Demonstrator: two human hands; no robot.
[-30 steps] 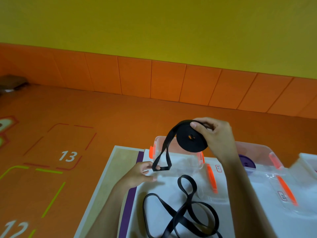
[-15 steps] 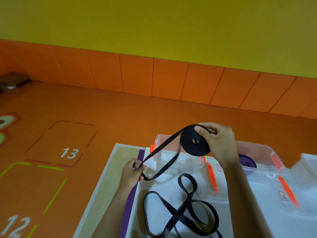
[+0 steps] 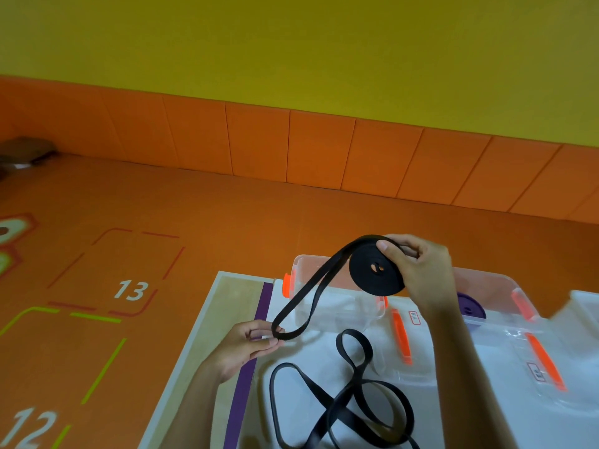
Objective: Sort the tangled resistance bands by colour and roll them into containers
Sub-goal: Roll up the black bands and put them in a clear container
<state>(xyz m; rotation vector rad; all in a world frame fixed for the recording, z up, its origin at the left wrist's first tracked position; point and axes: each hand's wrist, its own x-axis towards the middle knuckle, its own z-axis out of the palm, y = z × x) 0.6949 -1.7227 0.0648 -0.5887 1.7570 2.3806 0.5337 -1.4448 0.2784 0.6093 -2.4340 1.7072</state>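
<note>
Soft, even, fairly bright indoor light with a warm cast leaves only faint shadows on the white tabletop (image 3: 308,354), which washes out towards the right around the blurred clear plastic containers with orange clasps (image 3: 505,348), while the wide lens bows the orange padded wall strip (image 3: 324,150).

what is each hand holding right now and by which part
Both hold one black resistance band. The right hand grips its rolled coil at the upper edge; the left hand pinches the end of the loose loop trailing from the coil.
</note>
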